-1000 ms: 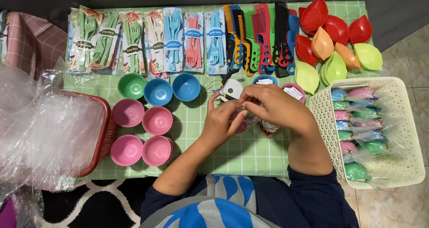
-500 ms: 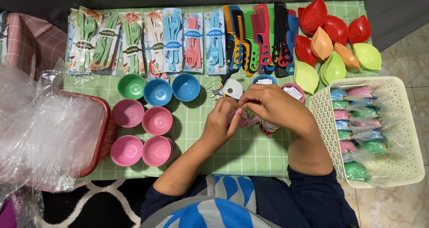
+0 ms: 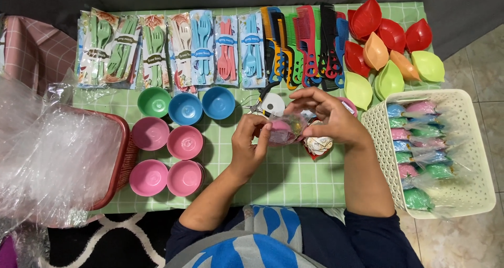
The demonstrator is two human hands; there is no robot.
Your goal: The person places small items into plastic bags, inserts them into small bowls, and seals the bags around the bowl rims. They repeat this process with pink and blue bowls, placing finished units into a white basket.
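My left hand (image 3: 251, 144) pinches the pink bowl in clear wrap (image 3: 283, 130) from below; my right hand (image 3: 328, 116) curls its fingers over the top, gripping the plastic. The bundle sits above the green checked cloth (image 3: 273, 179), just over the ball of rubber bands (image 3: 317, 143), between the blue bowls (image 3: 202, 105) and the white basket (image 3: 475, 158). I judge it best to pull the film taut and keep both grips close. Since a second ago, my hands have barely shifted.
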